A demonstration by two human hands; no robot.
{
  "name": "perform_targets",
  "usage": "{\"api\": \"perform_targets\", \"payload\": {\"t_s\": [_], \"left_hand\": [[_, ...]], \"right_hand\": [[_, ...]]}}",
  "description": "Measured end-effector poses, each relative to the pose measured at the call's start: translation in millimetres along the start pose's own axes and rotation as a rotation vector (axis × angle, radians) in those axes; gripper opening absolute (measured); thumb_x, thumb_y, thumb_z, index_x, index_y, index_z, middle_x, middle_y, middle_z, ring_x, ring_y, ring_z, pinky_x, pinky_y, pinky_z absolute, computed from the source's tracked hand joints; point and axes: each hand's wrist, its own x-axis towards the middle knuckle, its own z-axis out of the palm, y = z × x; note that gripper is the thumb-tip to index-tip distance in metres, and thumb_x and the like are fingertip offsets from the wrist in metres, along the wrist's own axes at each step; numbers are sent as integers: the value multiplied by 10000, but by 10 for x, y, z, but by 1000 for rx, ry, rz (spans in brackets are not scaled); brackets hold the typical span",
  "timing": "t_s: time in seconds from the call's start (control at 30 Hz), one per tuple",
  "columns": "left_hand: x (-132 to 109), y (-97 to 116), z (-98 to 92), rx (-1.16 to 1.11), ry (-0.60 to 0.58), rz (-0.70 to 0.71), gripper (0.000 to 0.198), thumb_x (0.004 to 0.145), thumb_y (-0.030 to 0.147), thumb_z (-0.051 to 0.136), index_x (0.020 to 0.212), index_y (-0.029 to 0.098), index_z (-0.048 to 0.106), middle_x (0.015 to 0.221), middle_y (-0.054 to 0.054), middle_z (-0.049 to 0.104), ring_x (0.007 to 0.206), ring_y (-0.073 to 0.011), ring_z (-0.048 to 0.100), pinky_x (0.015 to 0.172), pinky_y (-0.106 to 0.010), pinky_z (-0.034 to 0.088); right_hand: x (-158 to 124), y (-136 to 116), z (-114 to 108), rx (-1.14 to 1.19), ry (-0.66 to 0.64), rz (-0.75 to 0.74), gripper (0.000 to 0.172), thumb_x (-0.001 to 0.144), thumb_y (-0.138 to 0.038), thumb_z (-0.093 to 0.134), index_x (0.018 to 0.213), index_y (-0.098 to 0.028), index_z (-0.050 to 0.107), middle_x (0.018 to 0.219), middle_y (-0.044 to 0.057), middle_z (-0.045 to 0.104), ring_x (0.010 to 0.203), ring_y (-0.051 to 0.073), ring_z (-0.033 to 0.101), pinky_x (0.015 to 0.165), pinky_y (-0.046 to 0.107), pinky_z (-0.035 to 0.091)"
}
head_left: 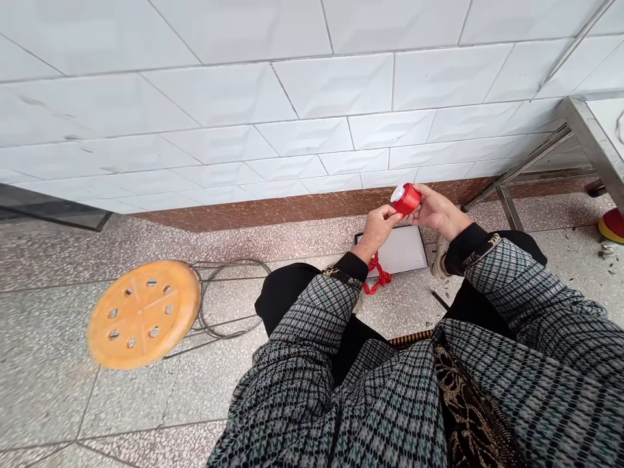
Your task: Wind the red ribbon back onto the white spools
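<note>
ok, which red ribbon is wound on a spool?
The ribbon roll held by left hand and right hand, white end showing; the loose ribbon near the left cuff is looped, not wound.

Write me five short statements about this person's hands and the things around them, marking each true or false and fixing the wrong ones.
1. The left hand and right hand both touch a red ribbon spool with a round white end. True.
2. A flat white rectangular panel with a dark edge lies on a wooden table. False: the panel lies on the speckled stone floor.
3. A round orange stool seat is on the person's left. True.
4. That seat is solid, without holes. False: the seat has several holes.
5. The wall is covered in blue tiles. False: the wall's tiles are white.
</note>
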Motion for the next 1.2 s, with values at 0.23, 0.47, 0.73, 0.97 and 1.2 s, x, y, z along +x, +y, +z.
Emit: {"api": "perform_targets", "payload": {"t_s": [0.23, 0.47, 0.73, 0.97, 1.2], "left_hand": [[49, -167, -77, -33, 61, 248, 364, 695, 332, 898, 922, 190, 652, 1295, -105, 668, 905, -172, 664, 749, -309, 556], [43, -25, -253, 83, -320, 440, 999, 774, 461, 886, 1626, 262, 404, 1699, -175, 450, 1518, -369, 518, 1246, -522, 460], [6, 140, -198, -155, -69, 223, 821, 710, 414, 929, 1425, 203, 584, 1514, -186, 615, 1418, -342, 601, 1157, -457, 539], [-62, 94, 12, -342, -37, -8, 744, 731, 478, 925, 1332, 239, 557, 1378, -151, 666, 981, -221, 739, 875, -407, 627], [-89, 58, 82, -240, 56, 37, 240, 829, 352, 808, 957, 193, 682, 972, -50, 726, 924, -175, 673, 918, -330, 541]], "right_hand": [[-78, -69, -72, -52, -95, 81, 111, 1012, -311, 624, 942, -224, 624, 678, -5, 656, 615, 146, 554, 551, 248, 437], [-162, -24, -87, -146, -107, 148, 132, 1009, -342, 676, 970, -222, 638, 675, -6, 681, 612, 148, 586, 551, 255, 460], [-160, 207, -60, -172, -258, -175, 309, 852, -471, 892, 916, -210, 738, 784, 34, 748, 659, 151, 632, 623, 281, 522], [-11, 284, -13, -218, -61, -584, 303, 804, -362, 899, 690, -191, 677, 651, -26, 634, 586, 94, 490, 609, 243, 411], [-3, 203, 22, -268, 7, -694, 344, 824, -302, 834, 599, -196, 597, 604, -46, 550, 587, 84, 408, 609, 238, 368]]}}
